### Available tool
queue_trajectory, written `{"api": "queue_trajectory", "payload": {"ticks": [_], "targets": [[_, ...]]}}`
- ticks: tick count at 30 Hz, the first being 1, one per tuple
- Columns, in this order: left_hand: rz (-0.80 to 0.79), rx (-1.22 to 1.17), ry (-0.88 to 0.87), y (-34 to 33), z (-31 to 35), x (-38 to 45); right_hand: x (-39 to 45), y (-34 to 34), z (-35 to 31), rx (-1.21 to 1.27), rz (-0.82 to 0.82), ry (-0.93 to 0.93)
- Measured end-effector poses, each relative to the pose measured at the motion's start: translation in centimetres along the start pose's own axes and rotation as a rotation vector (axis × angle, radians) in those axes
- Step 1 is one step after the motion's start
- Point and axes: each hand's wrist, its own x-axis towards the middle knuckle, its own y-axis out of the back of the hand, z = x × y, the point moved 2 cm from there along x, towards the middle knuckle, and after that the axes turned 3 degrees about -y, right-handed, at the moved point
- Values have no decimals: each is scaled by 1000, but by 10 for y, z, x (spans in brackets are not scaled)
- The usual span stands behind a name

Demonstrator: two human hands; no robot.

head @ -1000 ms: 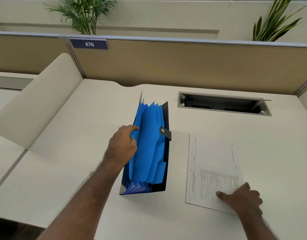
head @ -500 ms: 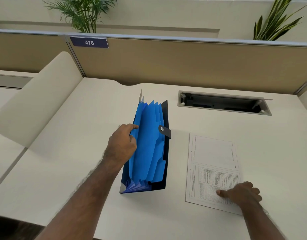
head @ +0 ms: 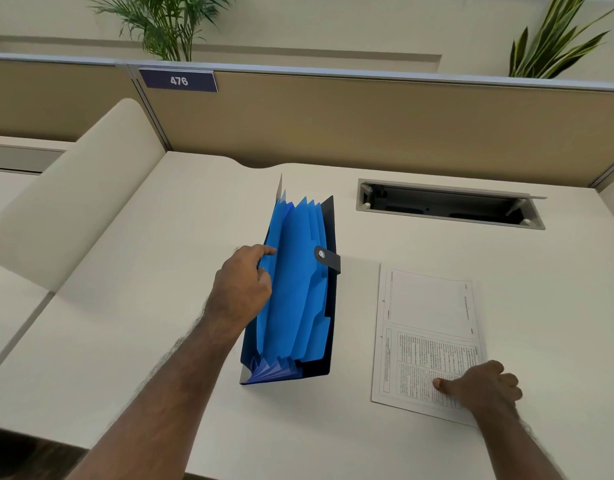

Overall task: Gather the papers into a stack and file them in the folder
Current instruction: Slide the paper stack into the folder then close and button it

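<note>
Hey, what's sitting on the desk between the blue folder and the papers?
Nothing. In the head view, only a bare strip of desk separates the folder from the papers; the folder's clasp tab overhangs it.

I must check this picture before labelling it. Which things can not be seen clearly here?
Head view only:
- Papers: print too small to read; near corner covered by the right hand.
- Folder: pocket contents hidden by the blue dividers.
- Left hand: fingertips hidden behind a divider.
- Desk opening: inside too dark.
</note>
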Motion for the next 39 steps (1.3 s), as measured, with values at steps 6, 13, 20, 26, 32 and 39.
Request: {"api": "queue_trajectory", "payload": {"ticks": [6, 13, 20, 26, 32, 39], "targets": [[0, 1, -11, -1, -1, 1, -4, 1, -4, -21, 11, 38], [6, -14, -9, 0, -1, 2, 9, -3, -1, 111, -101, -51], [8, -19, -8, 2, -3, 2, 15, -5, 2, 240, -157, -130], [7, -19, -13, 3, -4, 2, 18, 1, 12, 375, -144, -115], [0, -29, -14, 3, -3, 1, 27, 14, 25, 623, -229, 93], [-18, -39, 5, -4, 1, 2, 17, 69, 31, 752, -399, 249]]}}
